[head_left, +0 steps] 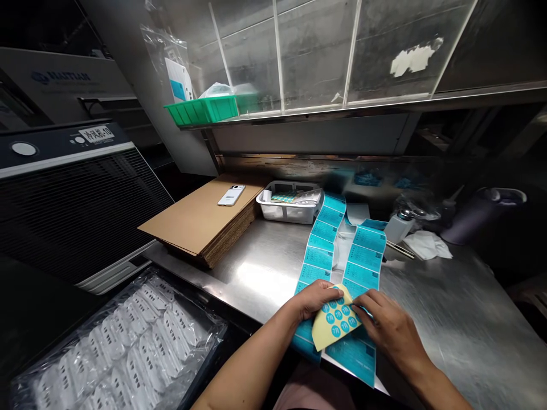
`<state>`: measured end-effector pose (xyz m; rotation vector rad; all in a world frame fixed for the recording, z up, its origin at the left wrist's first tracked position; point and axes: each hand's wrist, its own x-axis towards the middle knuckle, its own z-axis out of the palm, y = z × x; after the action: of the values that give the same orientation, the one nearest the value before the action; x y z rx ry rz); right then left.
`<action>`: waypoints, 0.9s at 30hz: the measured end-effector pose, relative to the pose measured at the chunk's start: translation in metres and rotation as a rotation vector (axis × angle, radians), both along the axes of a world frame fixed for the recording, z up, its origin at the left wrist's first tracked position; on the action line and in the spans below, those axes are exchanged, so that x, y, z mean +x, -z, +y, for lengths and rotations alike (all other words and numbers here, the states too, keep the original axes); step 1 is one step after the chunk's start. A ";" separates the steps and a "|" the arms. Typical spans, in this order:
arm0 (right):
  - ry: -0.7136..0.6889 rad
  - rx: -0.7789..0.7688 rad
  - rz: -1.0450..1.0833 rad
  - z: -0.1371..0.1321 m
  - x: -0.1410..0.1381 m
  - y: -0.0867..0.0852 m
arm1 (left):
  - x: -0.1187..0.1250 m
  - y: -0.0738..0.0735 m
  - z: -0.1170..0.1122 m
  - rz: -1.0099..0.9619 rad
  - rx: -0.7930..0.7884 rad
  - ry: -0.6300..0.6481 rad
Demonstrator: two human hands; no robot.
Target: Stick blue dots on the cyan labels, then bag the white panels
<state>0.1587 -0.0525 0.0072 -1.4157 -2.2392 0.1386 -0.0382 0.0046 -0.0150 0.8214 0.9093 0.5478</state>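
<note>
Bench: a stainless steel bench point(431, 302) is seen, with a stack of corrugated cardboard sheets point(200, 225) at its left back corner and a white smartphone point(231, 195) laid on top, apparently kept away from the work.
Strip: a strip of turquoise labels point(325, 244) is spread in two runs toward the near edge, seemingly laid flat for access.
Sheet: a backing sheet of round blue stickers point(335, 322) is held up over the strip.
Hands: the sheet is pinched by a closed grip from the left hand point(318, 300) and the right hand point(391, 329), so that it is kept taut.
</note>
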 end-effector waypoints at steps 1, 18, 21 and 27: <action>0.001 0.013 -0.030 0.000 0.000 0.000 | 0.000 0.000 0.000 0.005 -0.002 -0.002; 0.141 -0.570 0.686 0.027 -0.008 0.026 | -0.001 0.007 0.001 -0.349 -0.153 -0.389; 0.078 -0.600 0.642 0.023 -0.008 0.029 | -0.001 0.007 0.001 -0.373 -0.185 -0.393; -0.024 -0.599 0.567 0.011 -0.002 0.028 | 0.002 0.005 0.001 -0.373 -0.203 -0.422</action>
<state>0.1571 -0.0414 -0.0204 -1.3868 -1.7949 1.1439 -0.0362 0.0052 -0.0198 0.3223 0.7757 0.9252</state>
